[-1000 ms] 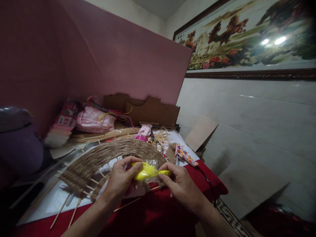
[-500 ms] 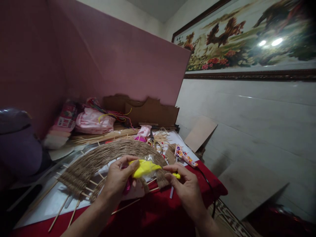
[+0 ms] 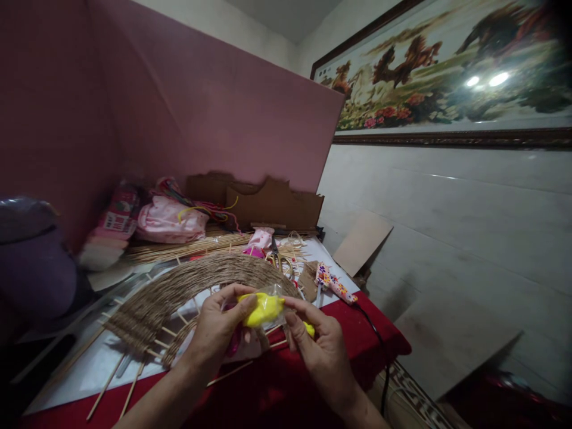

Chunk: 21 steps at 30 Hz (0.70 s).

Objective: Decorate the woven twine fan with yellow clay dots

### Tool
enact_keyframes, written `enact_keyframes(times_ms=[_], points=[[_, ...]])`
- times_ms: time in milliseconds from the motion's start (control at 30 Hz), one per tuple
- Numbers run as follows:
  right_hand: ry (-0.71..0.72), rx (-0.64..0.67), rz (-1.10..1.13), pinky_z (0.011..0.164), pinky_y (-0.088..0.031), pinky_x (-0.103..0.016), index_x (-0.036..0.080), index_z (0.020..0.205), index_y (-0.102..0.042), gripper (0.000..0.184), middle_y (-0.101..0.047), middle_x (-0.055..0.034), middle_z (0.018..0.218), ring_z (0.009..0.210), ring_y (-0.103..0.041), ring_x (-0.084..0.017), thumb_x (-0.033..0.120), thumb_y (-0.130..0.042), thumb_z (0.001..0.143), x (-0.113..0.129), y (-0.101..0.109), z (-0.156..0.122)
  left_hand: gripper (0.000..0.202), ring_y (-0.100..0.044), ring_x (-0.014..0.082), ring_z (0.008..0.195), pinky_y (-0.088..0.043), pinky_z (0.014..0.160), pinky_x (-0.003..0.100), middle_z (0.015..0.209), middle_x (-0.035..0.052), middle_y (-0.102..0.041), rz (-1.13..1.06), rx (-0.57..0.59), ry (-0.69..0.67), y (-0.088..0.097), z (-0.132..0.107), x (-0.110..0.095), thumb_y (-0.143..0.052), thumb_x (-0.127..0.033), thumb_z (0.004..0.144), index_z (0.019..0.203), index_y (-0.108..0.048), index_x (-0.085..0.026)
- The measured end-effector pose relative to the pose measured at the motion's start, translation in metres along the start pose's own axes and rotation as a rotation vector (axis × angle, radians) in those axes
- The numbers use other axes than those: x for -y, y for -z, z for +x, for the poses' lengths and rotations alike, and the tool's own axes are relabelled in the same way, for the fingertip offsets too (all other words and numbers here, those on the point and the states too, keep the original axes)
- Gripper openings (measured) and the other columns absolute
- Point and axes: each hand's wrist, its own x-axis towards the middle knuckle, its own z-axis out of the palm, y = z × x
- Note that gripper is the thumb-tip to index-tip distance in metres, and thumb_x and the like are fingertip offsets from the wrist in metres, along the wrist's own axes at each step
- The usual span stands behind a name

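Observation:
A bright yellow lump of modelling clay (image 3: 261,310) in a clear plastic wrapper is held up in front of me. My left hand (image 3: 221,319) pinches its left end between thumb and fingers. At the other end, the thumb and forefinger of my right hand (image 3: 319,339) close on the clay's tip. A smaller yellow piece (image 3: 309,329) shows among the curled fingers of that hand. Behind and below both hands lies an arched woven panel (image 3: 187,286) of brown twisted cord on thin wooden sticks. Something magenta (image 3: 235,339) is partly hidden behind my left hand.
Gold-handled scissors (image 3: 280,262) and a flower-patterned glue gun (image 3: 334,283) with a black cord lie on the table's right. A red cloth (image 3: 370,333) covers the table. Torn cardboard (image 3: 277,205) and a pink bag (image 3: 172,219) stand at the back.
My right hand has moved left, closer to my left hand. The yellow clay between them is now more bunched and less stretched out.

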Motion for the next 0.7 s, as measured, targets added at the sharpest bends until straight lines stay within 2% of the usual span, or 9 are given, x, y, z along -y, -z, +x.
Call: enact_keyframes(times_ms=[100,167,400,500,600,700], points=[[-0.247,0.031,0.278,0.033,-0.021,-0.016,0.014,0.09,-0.061,0.035,-0.045,0.0073,0.04,0.032,-0.029,-0.003,0.048,-0.059,0.08,0.0,-0.001,0.005,0.033,-0.042,0.0068,0.027,-0.027,0.028,0.014,0.041,-0.0027,-0.056,0.008,-0.002,-0.002,-0.001,-0.002,-0.001,-0.07,-0.042,0.066,0.083,-0.061,-0.015],[-0.37,0.077,0.436,0.031,-0.014,-0.015,0.014,0.081,-0.057,0.035,-0.042,0.0093,0.038,0.03,-0.021,-0.001,0.049,-0.061,0.078,-0.001,-0.001,0.007,0.031,-0.043,0.0063,0.029,-0.031,0.029,0.015,0.046,-0.0024,-0.057,0.009,-0.003,-0.022,-0.002,-0.003,-0.002,-0.07,-0.041,0.066,0.082,-0.062,-0.015],[-0.519,0.215,0.577,0.029,-0.011,-0.013,0.014,0.071,-0.051,0.036,-0.043,0.0101,0.034,0.026,-0.018,0.0,0.046,-0.068,0.072,-0.006,0.002,0.014,0.026,-0.05,0.0076,0.039,-0.038,0.037,0.017,0.053,-0.0004,-0.061,0.009,0.012,-0.065,-0.005,-0.006,-0.006,-0.073,-0.037,0.062,0.074,-0.064,-0.015],[-0.508,0.203,0.539,0.029,-0.012,-0.012,0.014,0.072,-0.05,0.037,-0.043,0.0102,0.034,0.026,-0.018,0.001,0.047,-0.069,0.07,-0.007,0.0,0.014,0.026,-0.053,0.0092,0.045,-0.04,0.041,0.017,0.056,0.0007,-0.062,0.014,0.018,-0.071,-0.005,-0.005,-0.005,-0.074,-0.036,0.061,0.074,-0.065,-0.015],[-0.381,0.04,0.383,0.029,-0.014,-0.012,0.015,0.08,-0.051,0.039,-0.046,0.0092,0.035,0.026,-0.023,-0.001,0.049,-0.067,0.072,-0.006,-0.006,0.012,0.028,-0.046,0.0072,0.036,-0.035,0.035,0.017,0.05,-0.0016,-0.059,0.054,-0.031,-0.063,-0.005,-0.003,-0.002,-0.072,-0.039,0.063,0.076,-0.065,-0.015],[-0.309,-0.048,0.282,0.029,-0.018,-0.012,0.015,0.081,-0.051,0.038,-0.045,0.0091,0.033,0.026,-0.027,-0.002,0.049,-0.067,0.072,-0.004,-0.012,0.011,0.026,-0.049,0.0079,0.04,-0.038,0.038,0.017,0.052,-0.0014,-0.06,0.08,-0.071,-0.116,-0.004,-0.001,0.002,-0.072,-0.037,0.063,0.075,-0.065,-0.015]])
